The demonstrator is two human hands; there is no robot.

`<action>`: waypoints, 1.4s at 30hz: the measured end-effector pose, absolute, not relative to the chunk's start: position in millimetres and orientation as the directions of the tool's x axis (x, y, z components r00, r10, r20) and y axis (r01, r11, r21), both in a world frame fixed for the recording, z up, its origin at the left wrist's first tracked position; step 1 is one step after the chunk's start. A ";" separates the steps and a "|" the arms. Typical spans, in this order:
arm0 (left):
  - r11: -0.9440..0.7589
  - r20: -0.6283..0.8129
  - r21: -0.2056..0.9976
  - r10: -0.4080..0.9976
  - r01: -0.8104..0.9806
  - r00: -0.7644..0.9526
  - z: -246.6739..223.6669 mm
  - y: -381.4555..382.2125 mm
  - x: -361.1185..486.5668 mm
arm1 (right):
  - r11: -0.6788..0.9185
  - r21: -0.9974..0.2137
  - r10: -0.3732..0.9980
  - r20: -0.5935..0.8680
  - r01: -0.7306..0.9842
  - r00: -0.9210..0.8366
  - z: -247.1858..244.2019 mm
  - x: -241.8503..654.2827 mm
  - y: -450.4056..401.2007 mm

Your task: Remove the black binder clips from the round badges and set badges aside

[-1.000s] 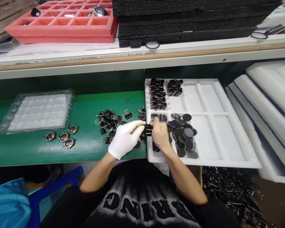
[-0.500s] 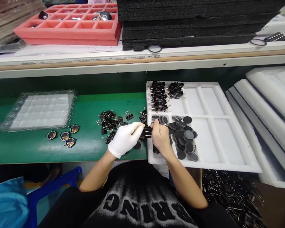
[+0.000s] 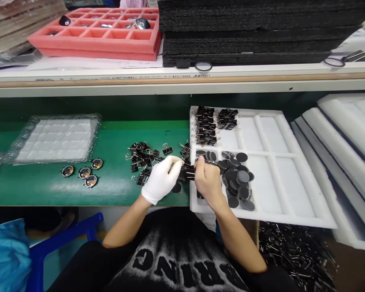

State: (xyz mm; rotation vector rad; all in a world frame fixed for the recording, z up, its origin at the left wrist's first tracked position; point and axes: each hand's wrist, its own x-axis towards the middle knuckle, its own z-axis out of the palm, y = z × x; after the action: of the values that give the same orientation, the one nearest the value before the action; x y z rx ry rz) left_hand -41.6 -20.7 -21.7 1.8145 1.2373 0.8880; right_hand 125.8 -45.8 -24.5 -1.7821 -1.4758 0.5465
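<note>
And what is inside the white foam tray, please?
The white compartmented foam tray holds black metal binder clips at its back left and dark round discs toward the front. The bare right hand covers part of the front left; what lies beneath cannot be seen.

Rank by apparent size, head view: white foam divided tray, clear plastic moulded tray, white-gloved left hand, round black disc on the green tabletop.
1. White foam divided tray
2. Clear plastic moulded tray
3. White-gloved left hand
4. Round black disc
The hand's nearness to the camera may enlarge it; the disc is smallest.
</note>
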 end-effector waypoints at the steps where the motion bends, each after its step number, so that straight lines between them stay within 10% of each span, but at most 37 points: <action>1: -0.207 0.105 0.894 0.959 0.397 0.264 -22.1 -22.0 -42.5 | -0.061 -0.735 0.965 0.130 0.676 0.228 -22.0 125.0 -46.6; 8: -0.245 0.004 0.907 0.818 0.343 0.576 -14.8 -29.2 -64.3 | 0.071 -0.655 0.972 -0.125 0.753 -0.200 11.0 128.0 -32.8; 11: -0.109 -0.042 0.942 0.900 0.317 0.434 -17.1 -24.9 -75.7 | 0.081 -0.693 0.940 -0.187 0.717 -0.287 17.8 127.1 0.2; 17: 0.018 -0.022 0.999 0.994 0.040 0.107 -32.0 -3.7 -106.3 | 0.413 -0.388 0.850 -0.161 0.824 -0.501 -12.0 99.9 90.6; 26: 0.033 0.029 0.931 0.986 0.364 -0.164 -19.3 118.0 -158.9 | -0.003 -0.454 0.948 -0.286 0.891 -0.143 -49.8 77.2 159.9; 34: 0.158 -0.290 0.711 0.954 0.685 0.082 -52.7 177.1 -165.1 | -0.186 -0.449 0.977 -0.182 0.874 0.115 -48.3 50.8 187.2; 42: -0.319 -0.249 0.397 0.865 0.861 0.436 -41.7 168.5 -186.6 | -0.221 -0.485 0.974 -0.158 0.846 0.164 -74.9 22.0 205.6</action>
State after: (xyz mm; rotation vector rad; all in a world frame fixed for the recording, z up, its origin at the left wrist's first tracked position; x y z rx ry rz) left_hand -186.6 168.5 -41.7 2.2215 1.4527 0.0124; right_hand 22.0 205.6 -74.9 -2.1598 -1.7511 0.6396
